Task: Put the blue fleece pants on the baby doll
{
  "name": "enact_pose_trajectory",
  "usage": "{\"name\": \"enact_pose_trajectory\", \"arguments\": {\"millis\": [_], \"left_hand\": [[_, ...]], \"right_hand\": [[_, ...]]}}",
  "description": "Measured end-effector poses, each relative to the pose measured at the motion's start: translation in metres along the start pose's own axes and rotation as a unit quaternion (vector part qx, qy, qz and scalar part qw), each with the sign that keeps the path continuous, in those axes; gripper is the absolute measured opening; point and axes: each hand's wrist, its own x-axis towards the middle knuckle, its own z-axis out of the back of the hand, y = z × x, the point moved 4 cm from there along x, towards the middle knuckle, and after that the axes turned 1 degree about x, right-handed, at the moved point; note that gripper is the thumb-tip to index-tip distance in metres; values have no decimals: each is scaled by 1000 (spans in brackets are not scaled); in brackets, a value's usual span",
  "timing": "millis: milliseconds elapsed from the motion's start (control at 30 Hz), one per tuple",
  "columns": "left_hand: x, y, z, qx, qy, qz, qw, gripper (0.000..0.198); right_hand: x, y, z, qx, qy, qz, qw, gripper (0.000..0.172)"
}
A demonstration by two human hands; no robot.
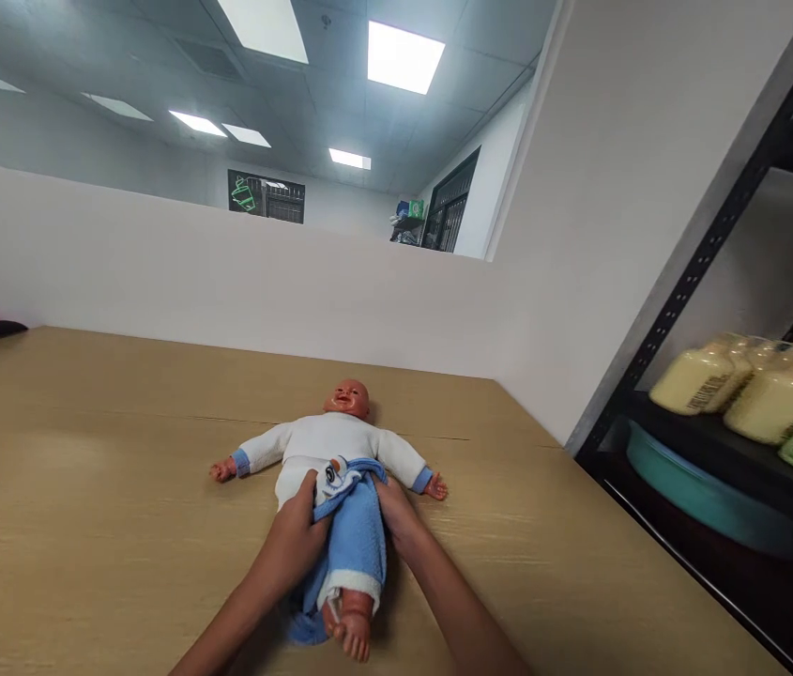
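White wall with a wide window: it rises behind your work; ceiling panels glow through the glass (121,131), and the wall (227,291) meets the far edge.
Wood-patterned tan tabletop (86,526): it spreads in front of you and carries the doll.
Black perforated metal rack (692,253): it stands just beyond the right edge.
Bald plastic baby doll in a white long-sleeved top with blue cuffs (332,437): it lies face up near the middle of the tabletop, head away from you, arms spread, a bare foot towards you.
Round turquoise plastic basin (706,488): it sits low in the rack.
Blue fleecy trousers with a white ankle band (360,535): they are around the doll's leg, bunched at the waist, an embroidered patch uppermost; some blue cloth lies on the tabletop.
Pale yellow rounded bottles (776,399): they stand together above the basin, their lettering blurred.
Your left hand (301,526): it pinches the waistband, thumb on top.
Your right hand (396,516): it grasps the waistband's other side, fingers mostly hidden.
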Motion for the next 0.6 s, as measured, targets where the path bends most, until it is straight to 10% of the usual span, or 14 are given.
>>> {"name": "enact_pose_trajectory", "arguments": {"millis": [200,400,600], "left_hand": [[-4,-8,3,12,14,8,1000,47],[-13,-16,8,-3,95,-19,995,52],[-13,-16,13,9,95,-51,994,42]], "right_hand": [[-23,17,25,47,86,-44,994,48],[-57,31,56,-59,236,-18,970,101],[-44,26,61,-156,157,68,973,37]]}}
